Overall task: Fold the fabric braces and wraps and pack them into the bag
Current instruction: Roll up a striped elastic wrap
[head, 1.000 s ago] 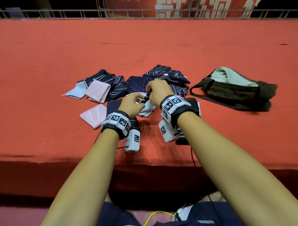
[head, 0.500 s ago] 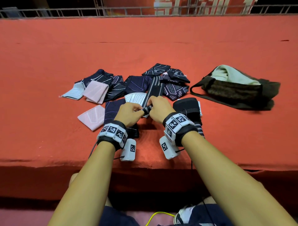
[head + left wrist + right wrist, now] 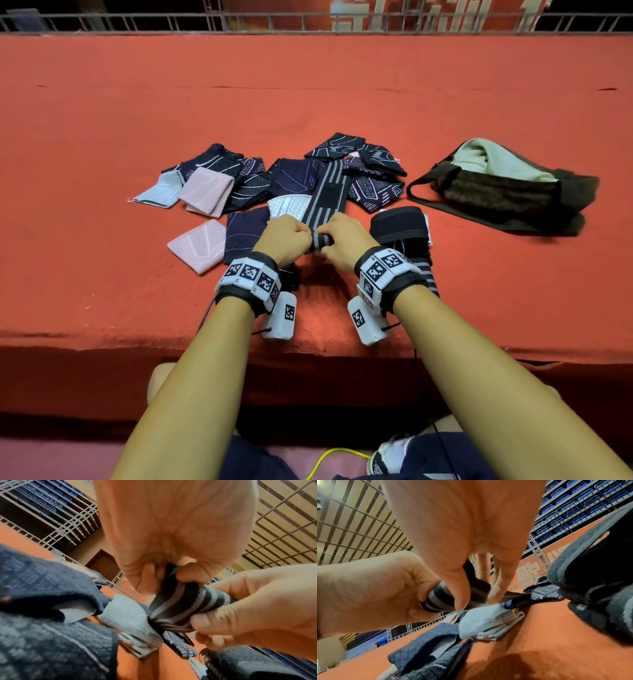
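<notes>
A: Hand state?
B: Left hand (image 3: pixel 287 236) and right hand (image 3: pixel 342 240) both pinch the rolled end of a black elastic wrap with grey stripes (image 3: pixel 326 198). Ribbed knit; unrolled tail lies flat across the pile.
A: Pile?
B: Dark navy patterned knit braces (image 3: pixel 375 190), pink knit sleeve (image 3: pixel 205 190), white mesh-textured pad (image 3: pixel 289 205), all on the orange felt-covered worktop (image 3: pixel 308 102).
A: Bag?
B: Dark olive fabric bag (image 3: pixel 503 195) to the right, lying slumped, pale green cloth (image 3: pixel 493 159) at its mouth. Apart from the pile.
</notes>
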Demonstrator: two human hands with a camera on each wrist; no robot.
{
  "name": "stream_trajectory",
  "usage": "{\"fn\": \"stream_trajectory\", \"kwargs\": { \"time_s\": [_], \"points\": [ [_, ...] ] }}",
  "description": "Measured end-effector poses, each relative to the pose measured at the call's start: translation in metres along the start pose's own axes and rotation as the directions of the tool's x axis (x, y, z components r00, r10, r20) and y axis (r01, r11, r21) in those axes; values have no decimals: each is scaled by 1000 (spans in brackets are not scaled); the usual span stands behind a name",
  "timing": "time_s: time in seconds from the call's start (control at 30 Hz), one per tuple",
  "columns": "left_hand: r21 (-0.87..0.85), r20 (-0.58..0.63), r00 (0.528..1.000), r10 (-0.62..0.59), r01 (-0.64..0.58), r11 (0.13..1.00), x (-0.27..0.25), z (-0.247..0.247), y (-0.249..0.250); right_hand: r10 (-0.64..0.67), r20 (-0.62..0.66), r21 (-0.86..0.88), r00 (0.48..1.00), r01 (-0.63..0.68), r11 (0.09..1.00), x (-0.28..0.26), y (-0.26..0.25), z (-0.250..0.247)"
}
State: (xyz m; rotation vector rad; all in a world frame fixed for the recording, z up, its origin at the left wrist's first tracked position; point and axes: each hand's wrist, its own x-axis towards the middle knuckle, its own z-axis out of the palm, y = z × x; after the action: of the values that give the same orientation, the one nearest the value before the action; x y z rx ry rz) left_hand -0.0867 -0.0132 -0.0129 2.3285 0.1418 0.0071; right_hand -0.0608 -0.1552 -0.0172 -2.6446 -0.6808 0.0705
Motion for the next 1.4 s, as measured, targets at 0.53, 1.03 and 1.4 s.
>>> {"fn": "stream_trajectory", "kwargs": {
  "time_s": [0.53,1.03,1.4],
  "points": [
    [-35,75,995,58,-55,998,-6,-5,3,-32,109,2,993,32,999,-26,-16,-15],
    [537,496,816,297,-557,634,11,5,-35,30,220,11,975,-34,999,-41,-15,10],
    [20,102,989,103,-105,994,8,7,-12,108,86,-82,990,-101,991,-5,2,-1]
  ]
}}
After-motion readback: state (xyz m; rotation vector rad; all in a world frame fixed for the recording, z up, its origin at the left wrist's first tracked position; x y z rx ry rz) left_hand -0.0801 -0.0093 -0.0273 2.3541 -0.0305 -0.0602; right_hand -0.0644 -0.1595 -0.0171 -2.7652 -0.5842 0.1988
